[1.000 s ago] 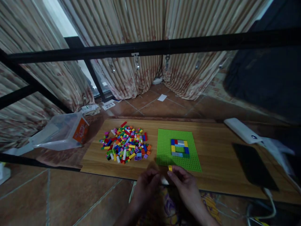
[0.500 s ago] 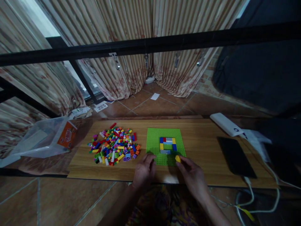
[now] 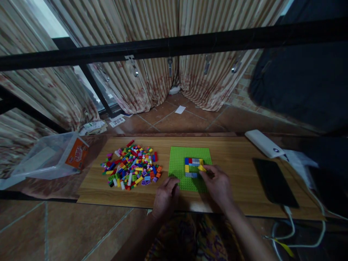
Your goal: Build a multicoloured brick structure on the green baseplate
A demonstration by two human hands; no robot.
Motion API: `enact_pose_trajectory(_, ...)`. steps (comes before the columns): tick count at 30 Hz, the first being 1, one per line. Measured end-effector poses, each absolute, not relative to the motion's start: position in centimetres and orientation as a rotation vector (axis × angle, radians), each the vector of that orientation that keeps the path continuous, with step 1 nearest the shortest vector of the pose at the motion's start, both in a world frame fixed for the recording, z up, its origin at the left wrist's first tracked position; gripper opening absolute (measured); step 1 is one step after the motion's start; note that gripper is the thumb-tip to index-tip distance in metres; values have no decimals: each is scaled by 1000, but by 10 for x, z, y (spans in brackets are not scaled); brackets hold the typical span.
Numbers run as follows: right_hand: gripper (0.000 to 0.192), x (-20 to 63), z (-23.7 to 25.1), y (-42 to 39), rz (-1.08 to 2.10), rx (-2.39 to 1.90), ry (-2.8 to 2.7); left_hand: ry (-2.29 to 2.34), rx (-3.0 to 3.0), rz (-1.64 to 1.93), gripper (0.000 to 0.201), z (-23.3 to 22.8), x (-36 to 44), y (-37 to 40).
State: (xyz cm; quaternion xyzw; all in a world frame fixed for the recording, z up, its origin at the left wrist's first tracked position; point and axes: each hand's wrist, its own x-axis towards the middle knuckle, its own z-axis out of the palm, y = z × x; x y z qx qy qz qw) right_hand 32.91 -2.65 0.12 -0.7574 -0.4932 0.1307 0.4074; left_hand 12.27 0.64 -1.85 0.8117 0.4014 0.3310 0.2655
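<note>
My right hand (image 3: pixel 217 181) pinches a small yellow brick (image 3: pixel 201 168) between thumb and fingertips. It holds the brick at the right side of a rectangular ring of bricks (image 3: pixel 190 175), whose blue, red, grey and yellow pieces stand on a green baseplate (image 3: pixel 176 156). The ring's right side is partly hidden by these fingers. At the baseplate's near left corner is my left hand (image 3: pixel 164 195), its fingers curled together over the edge. Whatever those fingers may hold is hidden. Left of the baseplate, loose bricks in many colours lie in a wide pile (image 3: pixel 133 166).
The wooden table (image 3: pixel 231 152) bears a white power bank (image 3: pixel 263 143) and a black tablet-like slab (image 3: pixel 274 181) with a white cable (image 3: pixel 289 221) on the right. A clear plastic bin (image 3: pixel 46 156) with an orange label stands at the left. Behind runs a dark rail (image 3: pixel 152 49) before curtains.
My right hand has moved forward and slightly left with the yellow brick, from the baseplate's near edge to the ring's right side. My left hand has stayed almost still.
</note>
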Motion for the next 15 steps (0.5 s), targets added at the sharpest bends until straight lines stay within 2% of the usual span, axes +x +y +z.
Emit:
enact_pose_trajectory(9, 38, 308, -3, -13, 176, -2060, -1287, 1084, 2167, 862, 18, -16, 123, 7)
enact_pose_trajectory(15, 30, 315, -5, -14, 197, -1995, -1358, 1089, 2168, 827, 16, -14, 122, 7)
